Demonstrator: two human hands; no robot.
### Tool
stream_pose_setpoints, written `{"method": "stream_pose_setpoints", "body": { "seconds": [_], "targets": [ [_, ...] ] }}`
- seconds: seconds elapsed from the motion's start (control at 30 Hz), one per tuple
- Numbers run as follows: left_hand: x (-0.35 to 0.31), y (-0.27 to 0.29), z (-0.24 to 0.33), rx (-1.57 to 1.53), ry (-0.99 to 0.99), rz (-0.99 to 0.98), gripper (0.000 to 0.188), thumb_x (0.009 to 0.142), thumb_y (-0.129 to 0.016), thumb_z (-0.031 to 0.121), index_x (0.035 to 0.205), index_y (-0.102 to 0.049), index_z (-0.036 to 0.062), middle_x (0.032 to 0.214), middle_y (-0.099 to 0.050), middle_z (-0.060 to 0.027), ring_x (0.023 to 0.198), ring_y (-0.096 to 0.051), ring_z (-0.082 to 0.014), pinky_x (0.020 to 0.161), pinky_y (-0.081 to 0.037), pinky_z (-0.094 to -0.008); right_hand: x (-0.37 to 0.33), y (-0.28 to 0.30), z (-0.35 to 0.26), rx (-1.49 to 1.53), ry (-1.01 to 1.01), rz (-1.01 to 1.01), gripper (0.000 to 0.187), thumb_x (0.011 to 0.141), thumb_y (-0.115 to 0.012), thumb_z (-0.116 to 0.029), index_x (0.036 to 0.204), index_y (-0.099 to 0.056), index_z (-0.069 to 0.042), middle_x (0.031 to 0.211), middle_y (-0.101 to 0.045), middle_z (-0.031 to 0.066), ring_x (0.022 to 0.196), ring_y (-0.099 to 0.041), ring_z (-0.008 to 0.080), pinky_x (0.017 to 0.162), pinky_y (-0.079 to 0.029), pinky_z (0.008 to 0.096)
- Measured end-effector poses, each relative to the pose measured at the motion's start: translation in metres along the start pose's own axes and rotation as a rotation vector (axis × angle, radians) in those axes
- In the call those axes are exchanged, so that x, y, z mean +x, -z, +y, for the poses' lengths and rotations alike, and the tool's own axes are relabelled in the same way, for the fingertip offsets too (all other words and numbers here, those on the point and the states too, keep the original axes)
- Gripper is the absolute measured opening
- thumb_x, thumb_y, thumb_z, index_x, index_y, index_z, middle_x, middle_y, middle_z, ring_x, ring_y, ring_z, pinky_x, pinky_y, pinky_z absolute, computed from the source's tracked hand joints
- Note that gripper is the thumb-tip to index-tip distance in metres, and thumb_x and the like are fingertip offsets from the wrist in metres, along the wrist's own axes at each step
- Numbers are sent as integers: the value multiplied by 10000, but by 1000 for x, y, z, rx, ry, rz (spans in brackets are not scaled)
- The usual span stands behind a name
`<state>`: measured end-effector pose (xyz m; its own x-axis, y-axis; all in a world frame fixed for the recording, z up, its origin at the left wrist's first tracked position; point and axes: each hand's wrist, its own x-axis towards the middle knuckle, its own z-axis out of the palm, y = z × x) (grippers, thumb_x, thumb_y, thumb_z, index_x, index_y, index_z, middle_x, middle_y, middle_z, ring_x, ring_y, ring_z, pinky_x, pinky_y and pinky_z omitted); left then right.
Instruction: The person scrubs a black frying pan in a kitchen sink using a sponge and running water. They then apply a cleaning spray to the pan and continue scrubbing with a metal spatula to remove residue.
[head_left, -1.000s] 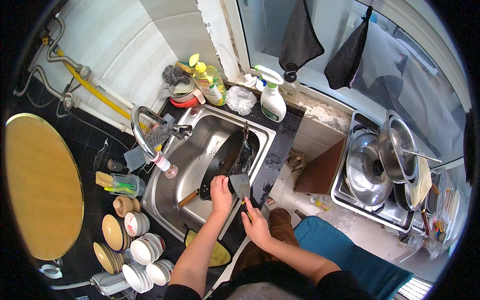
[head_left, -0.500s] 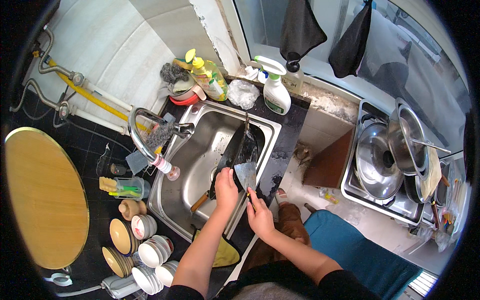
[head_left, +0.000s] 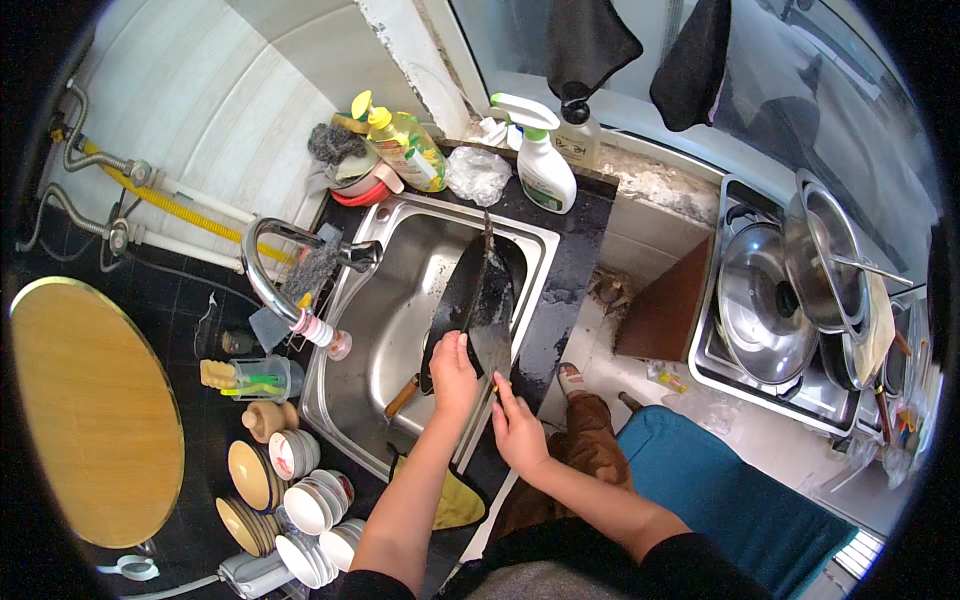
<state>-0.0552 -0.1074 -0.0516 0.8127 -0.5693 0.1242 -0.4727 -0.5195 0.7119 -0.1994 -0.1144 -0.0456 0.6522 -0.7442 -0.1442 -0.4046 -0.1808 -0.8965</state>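
Note:
A blackened wok [head_left: 468, 290] stands tilted on its side in the stainless steel sink [head_left: 375, 350]. My left hand [head_left: 453, 378] is closed on its near rim. In my right hand [head_left: 519, 432] is a scraper [head_left: 491, 348], a wide flat metal blade on a dark handle with a bit of yellow. The blade lies against the wok's dark surface, just right of my left fingers; its edge is hard to tell from the wok. A wooden handle [head_left: 402, 397] pokes out beside the wok low in the sink; where it joins is hidden.
The chrome faucet [head_left: 283, 290] arches over the sink's left side. Behind stand a yellow soap bottle [head_left: 405, 150] and a white spray bottle [head_left: 545, 165]. Stacked bowls [head_left: 310, 508] and a round wooden board [head_left: 95, 410] are left; pots sit on the stove [head_left: 705, 345] at right.
The scraper's blade has turned and looks darker, lying closer along the wok. My left hand keeps its hold on the rim. The whole view has shifted slightly.

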Motion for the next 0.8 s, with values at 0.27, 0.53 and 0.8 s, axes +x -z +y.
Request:
{"method": "stream_pose_setpoints", "body": {
  "seconds": [0.27,0.53,0.8],
  "targets": [
    [-1,0,1,-7,18,26,242,950,-473,162,962,-589,-51,873,-605,-209,810,-581,-368,745,-462,-408,2,-11,7,-21,12,52,514,937,-485,-209,1421,-317,-254,835,-567,171,592,-582,380,536,-487,459],
    [-3,1,1,-13,10,30,238,948,-476,158,955,-591,-51,856,-602,-214,791,-580,-372,729,-459,-413,11,-15,-2,125,-25,116,495,931,-500,-177,1403,-368,-245,847,-592,172,698,-602,370,606,-487,440],
    [-4,-1,8,59,1,29,286,967,-467,202,1000,-589,-55,866,-635,-218,790,-606,-326,750,-469,-371,23,-5,23,-142,41,118,516,920,-512,-208,1406,-357,-287,762,-538,155,572,-582,358,536,-496,455]
  ]
}}
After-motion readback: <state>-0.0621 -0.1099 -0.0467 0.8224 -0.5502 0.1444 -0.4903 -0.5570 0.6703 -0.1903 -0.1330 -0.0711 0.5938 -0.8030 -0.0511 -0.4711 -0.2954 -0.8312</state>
